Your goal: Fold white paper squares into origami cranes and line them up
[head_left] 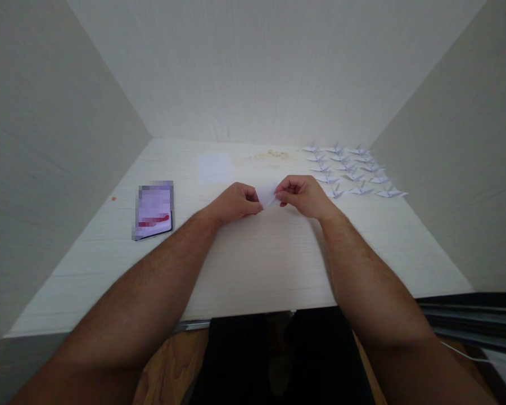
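My left hand [237,201] and right hand [301,196] pinch opposite sides of a small, plain white paper [266,194], its near edge slanting away rightward.

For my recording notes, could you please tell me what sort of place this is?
Probably an enclosed desk nook: a white tabletop hemmed by plain walls on three sides, with paper cranes in rows.

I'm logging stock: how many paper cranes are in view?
15 paper cranes, far right on the table, in three columns of five; the right hand may hide more.
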Demonstrator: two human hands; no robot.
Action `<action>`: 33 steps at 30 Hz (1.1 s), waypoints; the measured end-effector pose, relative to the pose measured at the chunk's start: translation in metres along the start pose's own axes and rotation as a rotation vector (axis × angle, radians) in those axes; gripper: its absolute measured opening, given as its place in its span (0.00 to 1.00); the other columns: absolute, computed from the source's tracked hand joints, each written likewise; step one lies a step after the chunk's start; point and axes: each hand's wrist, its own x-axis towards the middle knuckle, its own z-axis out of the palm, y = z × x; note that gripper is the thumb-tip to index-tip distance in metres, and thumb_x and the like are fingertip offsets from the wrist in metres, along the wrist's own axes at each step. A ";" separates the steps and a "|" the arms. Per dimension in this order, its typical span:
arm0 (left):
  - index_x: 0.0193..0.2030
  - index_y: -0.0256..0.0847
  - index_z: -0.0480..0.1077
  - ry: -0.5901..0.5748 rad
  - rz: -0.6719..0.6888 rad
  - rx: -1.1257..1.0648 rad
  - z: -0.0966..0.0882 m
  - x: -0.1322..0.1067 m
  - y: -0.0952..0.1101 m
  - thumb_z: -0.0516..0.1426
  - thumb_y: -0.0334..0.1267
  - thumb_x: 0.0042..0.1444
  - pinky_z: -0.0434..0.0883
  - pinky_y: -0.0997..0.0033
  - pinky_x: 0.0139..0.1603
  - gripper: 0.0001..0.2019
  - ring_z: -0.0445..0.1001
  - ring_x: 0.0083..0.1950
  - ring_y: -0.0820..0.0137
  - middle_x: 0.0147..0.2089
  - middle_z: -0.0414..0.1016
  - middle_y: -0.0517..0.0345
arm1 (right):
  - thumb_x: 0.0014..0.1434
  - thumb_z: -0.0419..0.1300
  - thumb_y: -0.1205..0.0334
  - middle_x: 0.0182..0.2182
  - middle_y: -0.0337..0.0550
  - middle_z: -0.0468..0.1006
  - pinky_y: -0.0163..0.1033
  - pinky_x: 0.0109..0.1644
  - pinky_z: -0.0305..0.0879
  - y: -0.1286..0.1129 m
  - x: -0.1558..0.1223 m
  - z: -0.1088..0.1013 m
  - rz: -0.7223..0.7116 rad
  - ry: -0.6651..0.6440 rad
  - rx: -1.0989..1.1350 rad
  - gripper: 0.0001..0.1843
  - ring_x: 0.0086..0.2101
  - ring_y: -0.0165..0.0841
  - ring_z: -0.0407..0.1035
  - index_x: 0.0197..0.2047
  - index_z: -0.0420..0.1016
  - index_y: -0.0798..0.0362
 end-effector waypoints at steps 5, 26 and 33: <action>0.22 0.37 0.70 0.063 -0.009 0.023 0.004 -0.001 0.003 0.60 0.33 0.42 0.54 0.76 0.19 0.03 0.59 0.17 0.79 0.16 0.65 0.64 | 0.49 0.68 0.56 0.20 0.37 0.75 0.33 0.24 0.63 0.004 0.001 0.004 -0.006 0.063 -0.022 0.11 0.22 0.28 0.70 0.29 0.74 0.54; 0.22 0.36 0.69 0.091 0.002 -0.017 0.008 -0.002 0.005 0.60 0.34 0.42 0.54 0.77 0.20 0.04 0.58 0.18 0.80 0.17 0.65 0.65 | 0.49 0.66 0.58 0.21 0.38 0.76 0.33 0.25 0.65 0.004 0.002 0.016 -0.030 0.212 -0.054 0.09 0.23 0.28 0.70 0.29 0.73 0.53; 0.22 0.37 0.69 0.096 0.013 -0.016 0.008 -0.002 0.005 0.60 0.34 0.41 0.53 0.76 0.20 0.04 0.58 0.18 0.79 0.17 0.65 0.65 | 0.49 0.66 0.60 0.21 0.38 0.76 0.33 0.25 0.65 0.002 0.001 0.017 -0.031 0.227 -0.047 0.08 0.23 0.28 0.70 0.27 0.72 0.53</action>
